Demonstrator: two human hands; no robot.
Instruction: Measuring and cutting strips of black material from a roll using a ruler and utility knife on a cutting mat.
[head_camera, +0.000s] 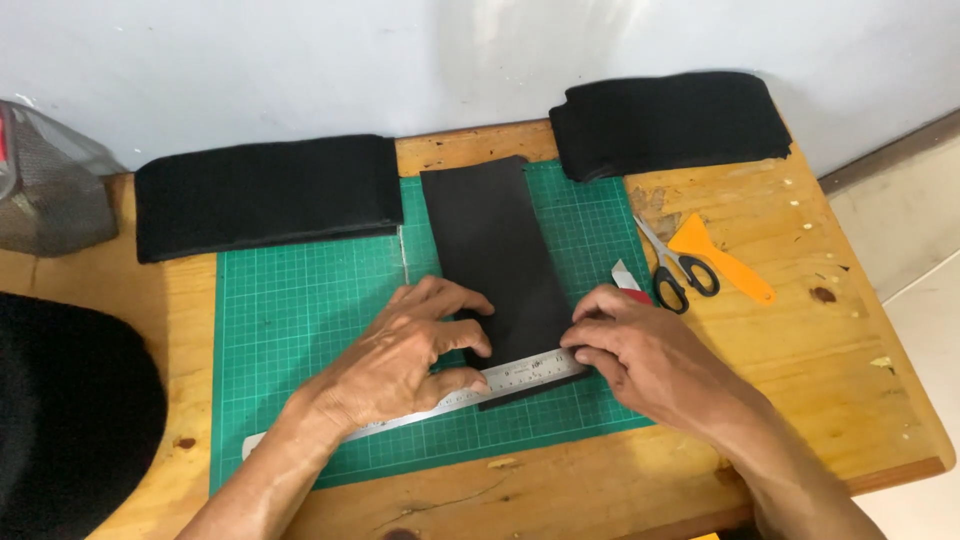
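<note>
On the desk (800, 330), a green cutting mat (300, 310) lies squarely in the middle. A black strip (495, 250) runs near to far over the mat's centre, its far end just past the mat's far edge. A steel ruler (500, 382) lies across the strip's near end, slanting from near left up to the right.

Left hand (405, 355): palm down on the ruler, fingers (460, 335) curled, tips pressing the strip's left edge and the ruler's upper edge. Holding nothing; pressing flat.

Right hand (635, 350): at the ruler's right end, fingers bent and narrow, tips touching ruler and strip at the strip's near right corner. Whether they pinch the ruler end or only press it, cannot tell.

Right of the mat: scissors (675, 270) with black handles, blades pointing far-left; just beside them an orange scraper (720, 255). A small red-and-white object (628, 280) lies just left of the scissors, partly behind the right hand; kind unclear.

Far left: a black folded stack (265, 195), overlapping the mat's far edge. Far right: a second black stack (670, 122) at the desk's far edge against the wall. Far left edge of view: a grey mesh bag (50, 185). Near left: a dark rounded mass (70, 410), blurred.
</note>
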